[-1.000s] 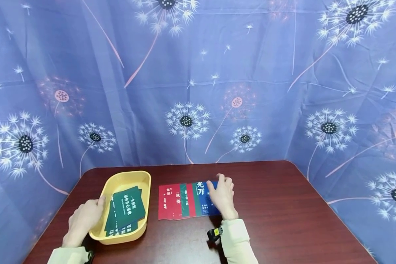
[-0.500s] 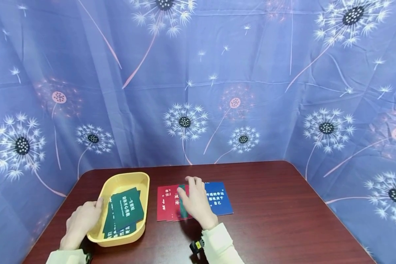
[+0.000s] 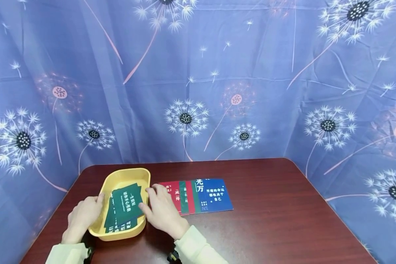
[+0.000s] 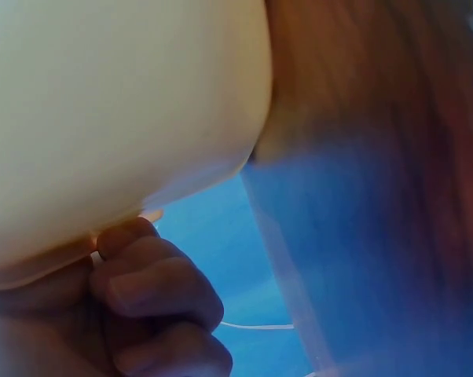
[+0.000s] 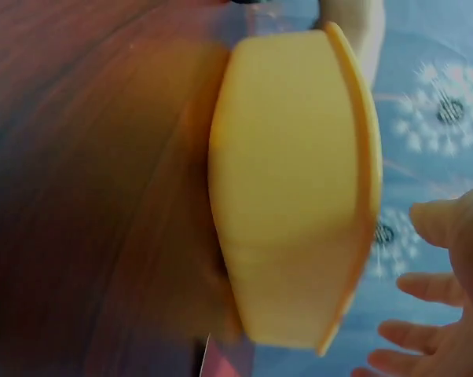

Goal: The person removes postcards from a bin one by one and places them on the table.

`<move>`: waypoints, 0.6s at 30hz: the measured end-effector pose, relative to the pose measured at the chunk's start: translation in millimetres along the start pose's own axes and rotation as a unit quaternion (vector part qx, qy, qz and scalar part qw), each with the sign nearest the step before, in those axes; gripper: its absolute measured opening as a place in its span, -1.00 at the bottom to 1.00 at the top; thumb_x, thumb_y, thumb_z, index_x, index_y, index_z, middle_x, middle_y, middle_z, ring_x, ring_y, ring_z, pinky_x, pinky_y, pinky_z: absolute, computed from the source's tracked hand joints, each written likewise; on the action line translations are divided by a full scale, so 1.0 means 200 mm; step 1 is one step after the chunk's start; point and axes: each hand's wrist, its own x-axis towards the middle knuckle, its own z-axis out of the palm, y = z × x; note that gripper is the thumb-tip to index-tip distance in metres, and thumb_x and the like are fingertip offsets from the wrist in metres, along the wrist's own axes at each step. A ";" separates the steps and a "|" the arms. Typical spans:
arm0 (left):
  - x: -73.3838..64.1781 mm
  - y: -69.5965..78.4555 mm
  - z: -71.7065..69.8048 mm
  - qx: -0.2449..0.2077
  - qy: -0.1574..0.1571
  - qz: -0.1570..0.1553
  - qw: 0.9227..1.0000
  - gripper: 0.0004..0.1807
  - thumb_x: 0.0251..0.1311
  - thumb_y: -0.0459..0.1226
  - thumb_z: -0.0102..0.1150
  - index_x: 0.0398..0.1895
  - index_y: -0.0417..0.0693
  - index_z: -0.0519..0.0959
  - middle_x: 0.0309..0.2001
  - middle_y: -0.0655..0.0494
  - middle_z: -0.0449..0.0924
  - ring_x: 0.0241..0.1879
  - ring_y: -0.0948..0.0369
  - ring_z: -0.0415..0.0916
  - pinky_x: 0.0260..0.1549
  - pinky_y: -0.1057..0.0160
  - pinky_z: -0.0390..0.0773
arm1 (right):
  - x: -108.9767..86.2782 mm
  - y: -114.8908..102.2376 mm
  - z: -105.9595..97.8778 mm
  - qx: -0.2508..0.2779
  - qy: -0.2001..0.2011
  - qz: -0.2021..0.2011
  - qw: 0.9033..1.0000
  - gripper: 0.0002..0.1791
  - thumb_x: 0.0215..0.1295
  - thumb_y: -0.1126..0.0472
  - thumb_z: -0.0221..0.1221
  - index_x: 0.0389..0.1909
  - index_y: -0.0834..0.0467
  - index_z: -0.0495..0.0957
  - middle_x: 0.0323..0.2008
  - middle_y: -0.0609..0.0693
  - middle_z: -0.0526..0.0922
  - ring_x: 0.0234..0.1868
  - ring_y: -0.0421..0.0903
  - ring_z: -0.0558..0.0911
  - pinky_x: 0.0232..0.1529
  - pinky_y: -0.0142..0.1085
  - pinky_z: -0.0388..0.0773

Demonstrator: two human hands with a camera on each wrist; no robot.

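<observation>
The left hand (image 3: 85, 213) grips the left rim of a yellow plastic tray (image 3: 144, 178). Its curled fingers (image 4: 162, 271) show beneath the rim in the left wrist view. Several dark green cards (image 3: 127, 201) with white writing lie overlapped in the tray. At the tray's right rim is the right hand (image 3: 165, 211), and no card shows in it. From the right wrist its fingers (image 5: 425, 289) look spread, apart from the tray's outer wall (image 5: 291, 188). The hand partly covers the left end of an overlapping row of cards: red (image 3: 175, 192), green (image 3: 183, 198) and blue (image 3: 216, 194).
All this stands on a dark red-brown wooden table (image 3: 277, 209). Behind it hangs a blue curtain (image 3: 145, 110) printed with dandelions. Dark devices are strapped at both wrists, one (image 3: 173, 256) under the right sleeve (image 3: 198, 245).
The right hand has moved left from the blue cards, across the row, to the tray's right rim. The left hand keeps its grip, and the cards stay in place.
</observation>
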 end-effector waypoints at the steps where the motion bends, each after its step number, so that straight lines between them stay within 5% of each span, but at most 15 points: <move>1: 0.00 0.00 0.00 -0.001 0.000 -0.001 1.000 -0.24 0.46 0.18 -0.49 -0.02 -0.24 0.57 -0.21 -0.39 0.54 -0.31 -0.20 0.54 -0.50 -0.13 0.41 | 0.01 -0.02 0.01 -0.009 -0.008 -0.013 1.000 -0.52 0.41 -0.05 0.11 0.18 0.17 0.42 0.13 0.11 0.42 0.17 -0.04 0.39 0.20 -0.18 0.35; 12: 0.00 0.00 0.01 0.002 0.006 0.007 1.000 -0.22 0.46 0.18 -0.51 -0.02 -0.25 0.58 -0.18 -0.44 0.54 -0.30 -0.27 0.54 -0.51 -0.14 0.42 | 0.16 -0.15 0.17 -0.172 -0.084 -0.115 0.975 -0.56 0.46 -0.10 -0.01 0.17 0.07 0.52 0.17 0.00 0.50 0.31 -0.04 0.38 0.33 -0.26 0.18; 18: 0.01 0.00 0.00 0.001 0.001 0.007 1.000 -0.27 0.48 0.16 -0.50 -0.17 -0.19 0.61 -0.28 -0.35 0.55 -0.39 -0.12 0.53 -0.54 -0.09 0.41 | 0.23 -0.22 0.26 -0.233 -0.163 -0.045 0.958 -0.43 0.44 -0.29 -0.13 0.25 -0.05 0.44 0.18 -0.09 0.47 0.29 -0.12 0.36 0.27 -0.26 0.22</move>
